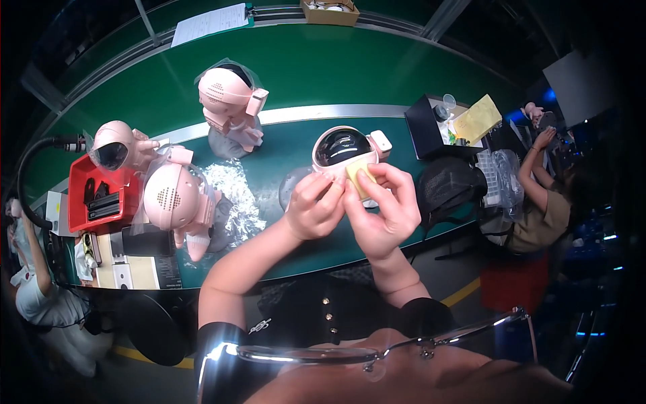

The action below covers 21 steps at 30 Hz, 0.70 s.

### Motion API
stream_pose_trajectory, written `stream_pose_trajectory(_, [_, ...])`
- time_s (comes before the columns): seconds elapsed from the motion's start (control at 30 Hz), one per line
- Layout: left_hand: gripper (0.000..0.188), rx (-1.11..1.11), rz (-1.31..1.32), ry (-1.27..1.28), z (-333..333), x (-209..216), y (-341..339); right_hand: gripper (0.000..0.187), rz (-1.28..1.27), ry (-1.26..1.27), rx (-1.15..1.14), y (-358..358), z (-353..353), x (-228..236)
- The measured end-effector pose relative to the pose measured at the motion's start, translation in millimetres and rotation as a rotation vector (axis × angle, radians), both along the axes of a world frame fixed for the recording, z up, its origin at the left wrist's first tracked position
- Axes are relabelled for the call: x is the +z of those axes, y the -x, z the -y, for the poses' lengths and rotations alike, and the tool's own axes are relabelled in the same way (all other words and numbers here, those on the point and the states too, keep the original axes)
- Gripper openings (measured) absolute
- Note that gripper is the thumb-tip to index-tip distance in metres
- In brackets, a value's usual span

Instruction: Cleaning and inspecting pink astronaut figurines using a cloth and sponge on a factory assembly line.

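A pink astronaut figurine (328, 164) with a glossy black visor stands before me, partly hidden by my hands. My right hand (387, 212) pinches a small pale-yellow square piece (359, 172), thumb and fingers on it, in front of the figurine just below the visor. It could be a sheet or a thin pad; I cannot tell which. Close beside it, my left hand (315, 205) is closed, its fingertips together at the yellow piece's left edge. Whatever those fingertips hold, if anything, is too small to make out.
More pink astronaut figurines, some under clear plastic, stand left: one far (222, 94), one (113, 145) by a red bin (79, 202), one nearer (171, 195). White scraps (235, 195) litter the green table. Right are a black box (424, 128), a black mesh bag (447, 192) and a co-worker (542, 202).
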<state>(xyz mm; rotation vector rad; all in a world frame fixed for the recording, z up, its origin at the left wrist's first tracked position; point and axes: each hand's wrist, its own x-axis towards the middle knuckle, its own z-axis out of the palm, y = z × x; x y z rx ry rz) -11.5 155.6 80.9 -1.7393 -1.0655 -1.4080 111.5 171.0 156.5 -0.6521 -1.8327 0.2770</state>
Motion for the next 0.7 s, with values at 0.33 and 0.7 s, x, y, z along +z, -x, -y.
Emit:
stream_pose_trajectory(0.33, [0.026,0.006,-0.019,0.0,-2.6,5.6,-1.5,0.027,0.024,-0.016,0.016,-2.6,1.3,2.5])
stream_pose_trajectory(0.7, [0.023,0.025,-0.006,0.018,-2.1,6.6,-2.9,0.025,-0.043,-0.063,-0.076,-1.5,-6.7,3.0])
